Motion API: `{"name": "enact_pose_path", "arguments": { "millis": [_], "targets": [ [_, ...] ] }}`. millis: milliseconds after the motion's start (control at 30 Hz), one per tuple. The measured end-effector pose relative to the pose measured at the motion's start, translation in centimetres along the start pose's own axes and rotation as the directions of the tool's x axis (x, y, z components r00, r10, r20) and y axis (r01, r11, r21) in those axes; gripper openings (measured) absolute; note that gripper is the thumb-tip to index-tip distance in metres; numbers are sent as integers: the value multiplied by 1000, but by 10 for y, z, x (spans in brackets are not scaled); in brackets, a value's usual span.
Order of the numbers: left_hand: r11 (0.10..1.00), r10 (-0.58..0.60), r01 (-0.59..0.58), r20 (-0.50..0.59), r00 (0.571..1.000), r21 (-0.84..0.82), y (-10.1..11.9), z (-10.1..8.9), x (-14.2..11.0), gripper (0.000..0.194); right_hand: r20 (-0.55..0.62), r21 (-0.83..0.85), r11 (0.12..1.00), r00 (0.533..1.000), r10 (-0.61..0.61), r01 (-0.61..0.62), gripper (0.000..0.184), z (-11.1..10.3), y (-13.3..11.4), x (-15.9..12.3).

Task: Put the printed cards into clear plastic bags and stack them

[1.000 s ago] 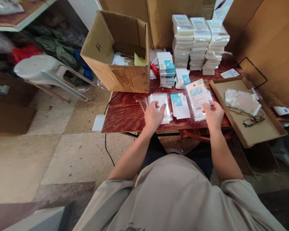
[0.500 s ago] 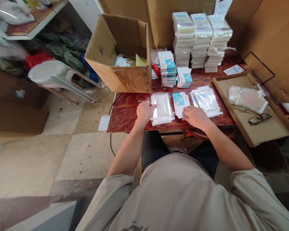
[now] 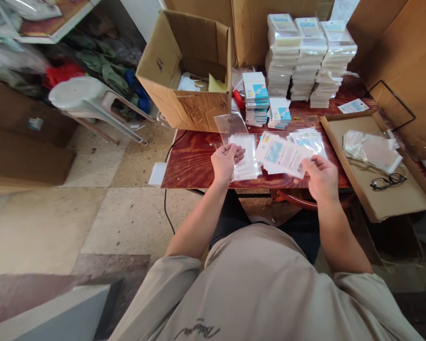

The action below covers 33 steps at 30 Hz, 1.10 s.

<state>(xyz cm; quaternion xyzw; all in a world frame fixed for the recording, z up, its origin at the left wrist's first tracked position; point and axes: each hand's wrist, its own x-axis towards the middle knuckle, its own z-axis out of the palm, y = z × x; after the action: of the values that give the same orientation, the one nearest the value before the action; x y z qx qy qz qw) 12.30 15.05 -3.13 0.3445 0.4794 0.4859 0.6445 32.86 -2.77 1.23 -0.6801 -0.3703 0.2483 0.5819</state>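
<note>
My left hand (image 3: 227, 161) is closed on a clear plastic bag (image 3: 231, 124), which stands raised and tilted above the table. Beneath it lies a stack of clear plastic bags (image 3: 247, 166). Between thumb and fingers, my right hand (image 3: 318, 175) grips a printed card (image 3: 282, 154) with a light blue picture, held in the air by its right end. That card partly covers the small pile of cards on the table. Filled clear packets (image 3: 309, 137) lie just beyond my right hand.
An open cardboard box (image 3: 184, 106) stands at the table's back left. Stacked cards (image 3: 256, 92) and tall stacks of packed bags (image 3: 280, 57) line the back. On the right, a shallow cardboard tray (image 3: 379, 201) holds plastic bags and glasses (image 3: 388, 181). A stool (image 3: 78, 94) is at left.
My right hand has lifted a card from the pile and moved right with it. My left hand has raised one clear bag off its stack. The view has shifted slightly.
</note>
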Motion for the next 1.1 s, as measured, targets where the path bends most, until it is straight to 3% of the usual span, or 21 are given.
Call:
{"name": "enact_pose_path", "arguments": {
  "millis": [100,167,367,500,567,733,800,867,933,1000,1100],
  "targets": [
    [996,-29,27,-18,999,-86,-1,12,-9,12,205,169,938,942,267,-302,49,9,1,-23],
    [993,-38,37,-1,999,-115,-2,18,-14,17,190,181,916,926,325,-359,50,15,5,-29],
    [995,-54,58,53,997,-84,-7,30,-32,37,-16,207,953,973,231,-223,47,25,17,-25],
    [997,-43,52,144,989,-64,-8,30,-46,45,-105,186,974,983,153,-132,46,37,21,-27],
    [997,-23,37,195,981,-70,-7,26,-53,50,-72,190,975,989,133,-117,46,41,24,-27],
    [996,15,17,344,939,-89,-15,21,-73,57,192,415,887,972,132,-203,55,45,28,-22],
    [998,10,17,388,922,-67,-20,21,-83,56,208,439,873,969,133,-214,54,50,26,-22],
    [999,-10,29,414,910,-40,-23,22,-90,56,144,368,912,980,139,-183,48,55,23,-23],
    [999,-18,37,410,912,-39,-23,21,-92,55,23,270,954,992,127,-128,51,58,21,-24],
    [997,2,26,360,933,-75,-20,19,-90,54,6,234,965,992,124,-122,53,56,20,-25],
    [993,61,-31,264,963,-117,-15,14,-85,55,265,272,934,951,159,-232,51,47,20,-27]
  ]
}}
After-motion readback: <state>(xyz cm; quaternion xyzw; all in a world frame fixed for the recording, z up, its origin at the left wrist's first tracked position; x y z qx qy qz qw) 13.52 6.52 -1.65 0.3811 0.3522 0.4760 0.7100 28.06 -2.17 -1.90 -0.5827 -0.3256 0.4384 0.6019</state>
